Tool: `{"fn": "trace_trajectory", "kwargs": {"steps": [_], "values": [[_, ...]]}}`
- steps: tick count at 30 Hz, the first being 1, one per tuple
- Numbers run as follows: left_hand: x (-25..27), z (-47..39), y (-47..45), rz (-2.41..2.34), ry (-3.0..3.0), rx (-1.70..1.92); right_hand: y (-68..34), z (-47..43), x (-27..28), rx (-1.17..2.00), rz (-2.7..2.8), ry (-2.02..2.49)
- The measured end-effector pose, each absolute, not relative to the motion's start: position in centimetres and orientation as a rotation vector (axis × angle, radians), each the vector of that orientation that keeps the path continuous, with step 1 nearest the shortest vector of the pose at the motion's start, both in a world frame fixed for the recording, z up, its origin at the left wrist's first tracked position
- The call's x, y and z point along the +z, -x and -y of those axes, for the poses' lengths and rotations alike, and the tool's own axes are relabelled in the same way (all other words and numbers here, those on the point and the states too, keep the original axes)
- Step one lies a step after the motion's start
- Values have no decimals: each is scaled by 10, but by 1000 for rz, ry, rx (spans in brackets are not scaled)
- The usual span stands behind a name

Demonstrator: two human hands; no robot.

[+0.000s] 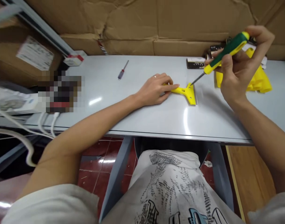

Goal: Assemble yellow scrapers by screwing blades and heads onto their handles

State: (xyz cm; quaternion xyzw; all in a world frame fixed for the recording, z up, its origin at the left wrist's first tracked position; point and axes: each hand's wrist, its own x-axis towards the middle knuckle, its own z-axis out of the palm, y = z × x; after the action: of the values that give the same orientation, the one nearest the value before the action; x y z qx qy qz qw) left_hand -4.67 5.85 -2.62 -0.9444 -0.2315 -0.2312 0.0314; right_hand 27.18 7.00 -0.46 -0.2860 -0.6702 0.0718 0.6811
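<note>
A yellow scraper (189,94) lies flat on the table, its wide blade end pointing right. My left hand (156,89) is closed around its handle and holds it against the tabletop. In my right hand (240,67) is a screwdriver (231,49) with a green and yellow handle, tilted so that its shaft runs down to the left. The screwdriver's tip meets the scraper head at the upper of two small screw spots. Whether it is seated in a screw is too small to tell.
A small screwdriver (123,70) lies at the back of the white table (142,121). More yellow parts (260,79) and black-and-white boxes (195,63) are behind my right hand. A red-and-white box (73,60) stands back left; white cables (28,146) hang at the left. Cardboard (133,25) lines the back.
</note>
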Motion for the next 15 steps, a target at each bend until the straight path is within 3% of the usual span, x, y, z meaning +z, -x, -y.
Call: {"fn": "trace_trajectory", "kwargs": {"steps": [11,15], "values": [[-11,-56,48,692,2837,-629,-281,-78,-14,140,1547,475],[51,-75,148,1372,2530,-725,-285,-86,-13,48,1549,351]]}}
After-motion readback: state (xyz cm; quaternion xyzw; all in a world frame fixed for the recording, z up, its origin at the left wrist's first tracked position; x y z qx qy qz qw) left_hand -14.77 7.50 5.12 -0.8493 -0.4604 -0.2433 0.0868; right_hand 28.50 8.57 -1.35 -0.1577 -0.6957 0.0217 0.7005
